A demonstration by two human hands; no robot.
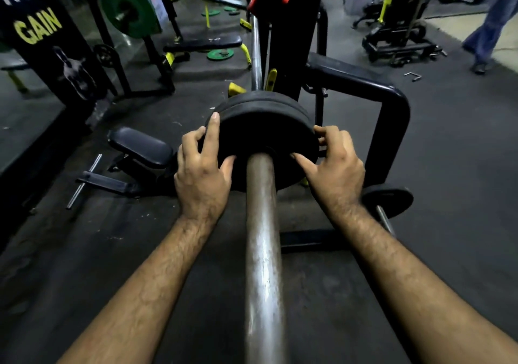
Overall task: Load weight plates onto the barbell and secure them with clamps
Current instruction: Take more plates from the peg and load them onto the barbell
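2 bare hands on 1 barbell point(263, 251) sleeve running away from the camera. 2 black weight plates point(263, 128) sit stacked on the sleeve, the near one held at both edges. Left hand point(202, 168) grip: fingers curled over the left rim, index finger straight up the edge, thumb on the face. Right hand point(335, 164) grip: fingers hooked round the right rim, thumb pressed on the face near the hole. 1 small black plate point(388, 199) on a peg at right. 4 green plates point(220, 54) on the floor beyond.
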